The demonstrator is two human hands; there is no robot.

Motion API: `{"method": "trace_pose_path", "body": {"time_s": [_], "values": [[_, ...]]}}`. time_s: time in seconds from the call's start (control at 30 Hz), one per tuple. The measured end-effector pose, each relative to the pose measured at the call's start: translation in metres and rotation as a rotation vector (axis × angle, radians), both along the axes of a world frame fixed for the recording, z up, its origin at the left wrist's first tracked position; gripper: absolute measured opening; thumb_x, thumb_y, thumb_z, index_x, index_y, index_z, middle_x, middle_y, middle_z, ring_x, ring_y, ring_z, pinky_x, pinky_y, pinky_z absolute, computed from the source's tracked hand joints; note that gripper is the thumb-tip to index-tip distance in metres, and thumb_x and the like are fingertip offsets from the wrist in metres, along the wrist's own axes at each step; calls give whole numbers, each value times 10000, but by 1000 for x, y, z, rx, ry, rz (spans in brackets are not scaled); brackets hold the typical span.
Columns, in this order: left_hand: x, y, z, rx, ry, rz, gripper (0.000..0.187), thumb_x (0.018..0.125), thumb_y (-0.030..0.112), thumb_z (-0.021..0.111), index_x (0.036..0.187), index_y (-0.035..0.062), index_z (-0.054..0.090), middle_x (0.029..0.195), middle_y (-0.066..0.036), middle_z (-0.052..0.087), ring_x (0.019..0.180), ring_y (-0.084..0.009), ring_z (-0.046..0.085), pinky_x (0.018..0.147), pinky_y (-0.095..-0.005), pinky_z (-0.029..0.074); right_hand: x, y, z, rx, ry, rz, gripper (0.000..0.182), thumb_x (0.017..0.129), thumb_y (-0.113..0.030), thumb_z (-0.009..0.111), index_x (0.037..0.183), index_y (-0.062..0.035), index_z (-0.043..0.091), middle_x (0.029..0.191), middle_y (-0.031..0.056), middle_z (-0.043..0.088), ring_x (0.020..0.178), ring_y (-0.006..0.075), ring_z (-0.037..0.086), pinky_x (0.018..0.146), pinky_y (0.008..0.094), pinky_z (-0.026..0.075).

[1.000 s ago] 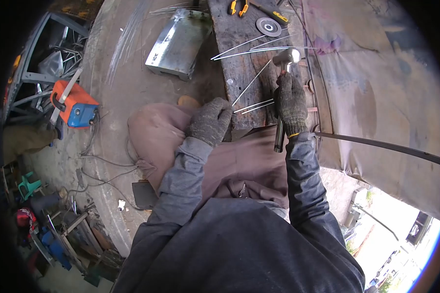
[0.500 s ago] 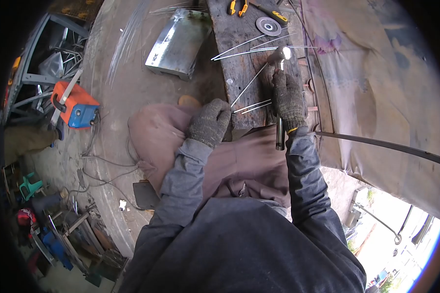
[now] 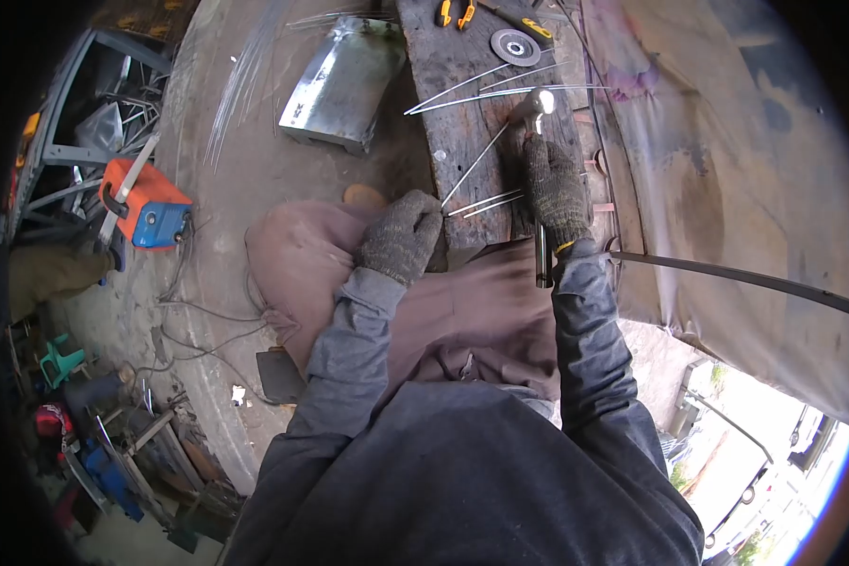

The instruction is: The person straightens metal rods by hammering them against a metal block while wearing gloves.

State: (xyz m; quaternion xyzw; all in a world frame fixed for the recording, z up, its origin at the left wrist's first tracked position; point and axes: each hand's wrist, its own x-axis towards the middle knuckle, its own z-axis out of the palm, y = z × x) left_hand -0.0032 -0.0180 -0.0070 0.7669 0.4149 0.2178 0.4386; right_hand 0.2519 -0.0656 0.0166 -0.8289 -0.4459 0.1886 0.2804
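Observation:
My left hand (image 3: pixel 402 238), in a dark knitted glove, is closed at the near end of a thin metal rod (image 3: pixel 474 166). That rod slants across a worn wooden board (image 3: pixel 462 71) toward the hammer head. My right hand (image 3: pixel 557 193), also gloved, is wrapped round a hammer (image 3: pixel 538 102) with a shiny metal head and a tube-like handle. The head is over the board, while the handle's lower end sticks out below my hand. Two short rods (image 3: pixel 492 204) lie between my hands, and several longer rods (image 3: pixel 500 92) lie beyond them.
A grinding disc (image 3: pixel 516 47), yellow-handled pliers (image 3: pixel 456 13) and a black-and-yellow tool (image 3: pixel 524 24) lie at the board's far end. Left of it stands a bent sheet-metal piece (image 3: pixel 335 90). An orange-and-blue machine (image 3: pixel 146 203) with cables is further left. A large cloth (image 3: pixel 726 189) hangs at right.
The view has shifted very slightly. Both hands keep their grip, and the hammer head is a touch further left over the board.

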Motion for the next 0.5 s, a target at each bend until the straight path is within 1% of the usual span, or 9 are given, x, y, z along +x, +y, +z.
{"method": "trace_pose_path", "body": {"time_s": [0.03, 0.13, 0.27, 0.33, 0.37, 0.4, 0.43, 0.47, 0.5], "values": [[0, 1, -1, 27, -8, -12, 139, 938, 136, 655, 1051, 56, 641, 1032, -120, 685, 953, -297, 684, 835, -378, 538, -3, 1, 0, 136, 45, -43, 609, 1037, -551, 427, 1080, 5, 672, 977, 309, 672, 960, 490, 642, 825, 538, 481], [0, 2, 1, 25, 7, -14, 162, 938, 140, 651, 1075, 54, 649, 1050, -132, 683, 965, -300, 682, 837, -377, 537, -15, -2, 13, 183, 146, -119, 608, 1038, -552, 422, 1081, 1, 671, 987, 310, 674, 973, 493, 638, 836, 543, 478], [-2, 0, 13, 79, -7, -8, 196, 946, 145, 664, 1111, 40, 656, 1063, -129, 690, 958, -271, 692, 841, -364, 544, -8, -8, 3, 199, 109, -147, 642, 1032, -580, 412, 1091, 1, 678, 963, 302, 678, 968, 495, 640, 839, 539, 480], [-2, -4, 23, 39, -189, 97, 226, 940, 128, 698, 1141, 29, 666, 1069, -120, 699, 954, -218, 696, 837, -341, 553, 5, -12, -14, 8, -19, -157, 490, 1052, -413, 444, 1237, 2, 626, 1050, 299, 666, 1010, 490, 629, 878, 533, 489], [-1, -6, 30, 39, -182, 88, 226, 940, 128, 698, 1141, 29, 666, 1069, -120, 699, 954, -218, 696, 837, -341, 553, 16, -16, -27, 7, -12, -165, 490, 1052, -413, 444, 1237, 2, 626, 1050, 299, 666, 1010, 490, 629, 878, 533, 489], [1, -9, 39, 64, -203, 154, 239, 930, 118, 716, 1147, 30, 668, 1066, -112, 701, 942, -199, 696, 821, -329, 560, 31, -21, -43, 87, -96, -44, 426, 1040, -302, 445, 1312, 1, 569, 1119, 298, 646, 1049, 486, 617, 904, 530, 492], [4, -13, 49, 90, -227, 222, 254, 921, 108, 735, 1154, 30, 670, 1063, -105, 703, 931, -180, 696, 806, -317, 566, 35, -23, -46, 165, -183, 79, 411, 1029, -192, 445, 1387, -1, 513, 1189, 297, 626, 1087, 482, 605, 930, 528, 495], [10, -14, 60, 89, -226, 217, 254, 921, 108, 735, 1154, 30, 670, 1063, -105, 703, 931, -180, 696, 806, -317, 566, 38, -25, -49, 165, -183, 73, 411, 1029, -192, 445, 1387, -1, 513, 1189, 297, 626, 1087, 482, 605, 930, 528, 495], [17, -15, 72, 112, -279, 219, 276, 909, 106, 748, 1164, 36, 670, 1057, -105, 703, 910, -175, 698, 781, -311, 569, 38, -24, -43, 39, -106, 49, 433, 1003, -119, 435, 1419, -2, 470, 1232, 296, 605, 1112, 477, 595, 950, 525, 494]]}}
